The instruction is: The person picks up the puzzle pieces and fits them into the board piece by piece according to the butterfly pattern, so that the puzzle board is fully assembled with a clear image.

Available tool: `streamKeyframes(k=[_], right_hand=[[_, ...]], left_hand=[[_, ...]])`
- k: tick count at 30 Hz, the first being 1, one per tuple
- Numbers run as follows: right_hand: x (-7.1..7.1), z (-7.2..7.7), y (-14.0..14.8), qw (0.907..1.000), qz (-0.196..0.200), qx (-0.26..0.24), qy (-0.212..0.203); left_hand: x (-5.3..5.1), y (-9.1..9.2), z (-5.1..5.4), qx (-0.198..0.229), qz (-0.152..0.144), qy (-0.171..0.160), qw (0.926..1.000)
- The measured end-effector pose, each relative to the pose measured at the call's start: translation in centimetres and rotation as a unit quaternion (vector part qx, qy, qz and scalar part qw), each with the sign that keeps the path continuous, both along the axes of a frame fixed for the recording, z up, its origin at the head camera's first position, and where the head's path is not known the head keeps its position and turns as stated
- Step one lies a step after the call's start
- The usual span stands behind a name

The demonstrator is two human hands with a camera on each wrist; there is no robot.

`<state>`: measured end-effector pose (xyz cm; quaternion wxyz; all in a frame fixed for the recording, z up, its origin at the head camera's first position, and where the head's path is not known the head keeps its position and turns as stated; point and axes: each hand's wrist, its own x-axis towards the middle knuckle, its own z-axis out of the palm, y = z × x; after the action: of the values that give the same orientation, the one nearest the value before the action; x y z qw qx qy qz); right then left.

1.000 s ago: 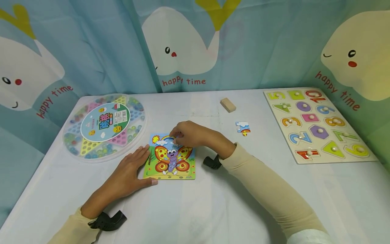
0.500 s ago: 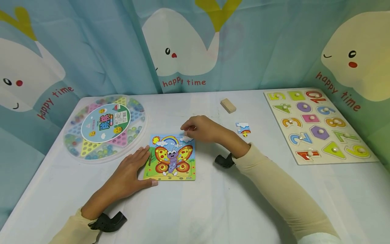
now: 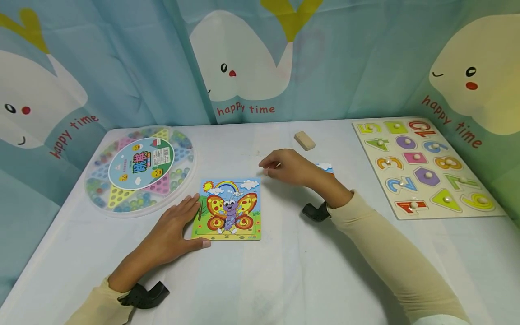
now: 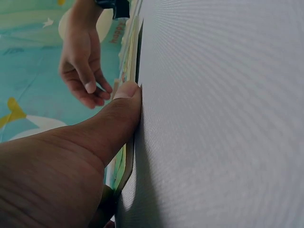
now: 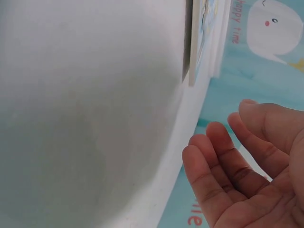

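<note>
A square butterfly jigsaw puzzle point(image 3: 229, 214) lies flat on the white table in the head view. My left hand point(image 3: 172, 232) rests against its lower left corner, fingers along the left side and thumb at the front edge. In the left wrist view the thumb point(image 4: 118, 111) presses on the puzzle's edge. My right hand point(image 3: 294, 167) hovers to the right of the puzzle, apart from it. In the right wrist view its fingers point(image 5: 228, 166) are loosely bent with nothing between them. A small rainbow puzzle piece point(image 3: 326, 167) lies partly hidden behind the right wrist.
At the left lies a round Chinese checkers set point(image 3: 140, 169) under a clear cover. A small wooden block point(image 3: 304, 140) sits near the back of the table. A number and shape peg board point(image 3: 426, 167) lies at the right. A whale-print curtain point(image 3: 337, 67) hangs behind.
My right hand has moved away from the puzzle's top edge toward the right, and its wrist now covers part of the small piece. The left hand and puzzle have stayed in place.
</note>
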<state>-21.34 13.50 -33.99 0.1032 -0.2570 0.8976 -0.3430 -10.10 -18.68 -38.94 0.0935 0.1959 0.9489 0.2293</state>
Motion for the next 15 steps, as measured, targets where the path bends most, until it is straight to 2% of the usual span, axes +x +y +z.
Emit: streamKeyframes(k=[15], right_hand=[[0.2,-0.7,2.9,0.9996,-0.027,0.005,-0.004]], left_hand=[[-0.1,-0.2,-0.1,0.007,-0.008,0.004,0.9999]])
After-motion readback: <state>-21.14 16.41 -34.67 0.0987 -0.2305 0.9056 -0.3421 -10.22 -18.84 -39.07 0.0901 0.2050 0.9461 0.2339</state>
